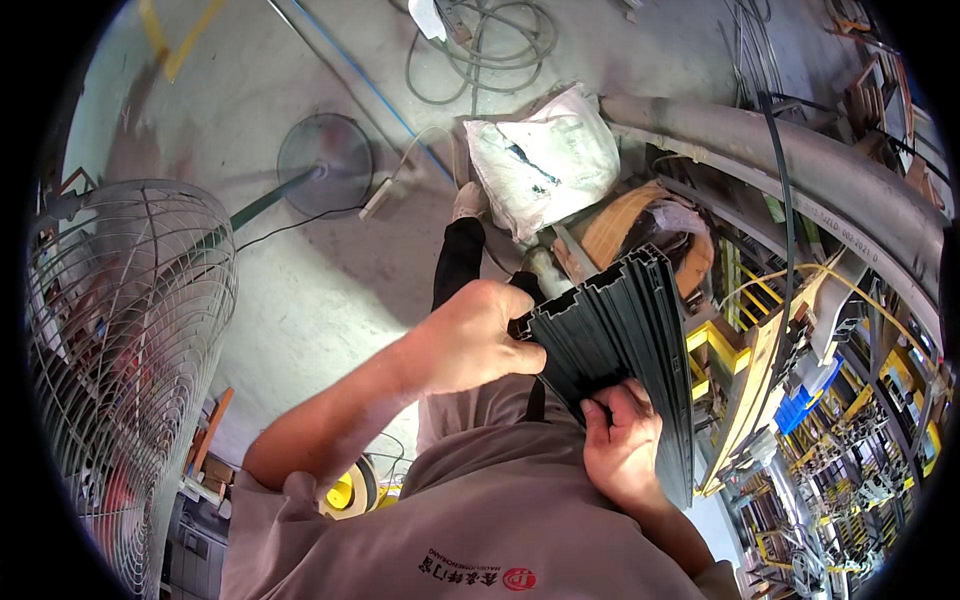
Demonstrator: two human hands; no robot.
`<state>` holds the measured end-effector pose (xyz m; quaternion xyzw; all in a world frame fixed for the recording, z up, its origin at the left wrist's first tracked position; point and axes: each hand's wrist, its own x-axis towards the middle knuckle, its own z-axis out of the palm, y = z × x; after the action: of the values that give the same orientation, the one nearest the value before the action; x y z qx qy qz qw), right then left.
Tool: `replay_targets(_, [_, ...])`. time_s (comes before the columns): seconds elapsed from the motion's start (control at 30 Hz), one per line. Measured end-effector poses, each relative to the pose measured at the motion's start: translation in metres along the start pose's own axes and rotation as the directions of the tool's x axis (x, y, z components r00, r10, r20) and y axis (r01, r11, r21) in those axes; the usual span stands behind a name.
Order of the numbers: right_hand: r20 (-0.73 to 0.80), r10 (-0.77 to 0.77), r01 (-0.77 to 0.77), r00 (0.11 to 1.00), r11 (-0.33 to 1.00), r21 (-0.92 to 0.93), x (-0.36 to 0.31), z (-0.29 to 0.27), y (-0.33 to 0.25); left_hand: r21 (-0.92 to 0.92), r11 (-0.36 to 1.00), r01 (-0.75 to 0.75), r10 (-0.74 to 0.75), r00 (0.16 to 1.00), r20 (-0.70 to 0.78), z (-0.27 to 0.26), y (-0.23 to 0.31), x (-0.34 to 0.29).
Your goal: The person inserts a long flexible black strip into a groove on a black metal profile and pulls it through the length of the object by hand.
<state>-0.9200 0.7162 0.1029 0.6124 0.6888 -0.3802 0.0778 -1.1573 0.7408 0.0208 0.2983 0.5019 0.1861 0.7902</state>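
Observation:
A bundle of long black metal profiles [615, 315], grooved and stepped in section, leans in front of my body, with its cut ends pointing up and away from me. My left hand [480, 335] is closed on the bundle's left edge near those ends, thumb on the near side and the other fingers partly hidden behind. Lower down, my right hand [625, 440] grips the profiles with curled fingers, its thumb lying along their near face. The bundle's lower end runs out of sight beside my right forearm.
A tall caged fan [130, 370] stands at the left, its round base [325, 165] on the floor. Ahead lie a white sack [545, 165], a roll of brown tape or wrap [620, 230] and coiled cable [480, 50]. Racks with a grey beam [780, 150] line the right side.

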Motion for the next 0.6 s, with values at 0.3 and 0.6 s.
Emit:
replay_targets(0.3, [0.008, -0.005, 0.005, 1.0, 0.997, -0.071, -0.001, -0.002, 0.001, 0.111, 0.991, 0.08, -0.11, 0.948, 0.297, -0.025, 0.021, 0.022])
replay_targets(0.6, [0.087, -0.108, 0.117, 0.99, 0.988, -0.098, 0.038, -0.011, -0.032, 0.15, 0.984, 0.1, -0.148, 0.924, 0.352, -0.027, 0.025, 0.03])
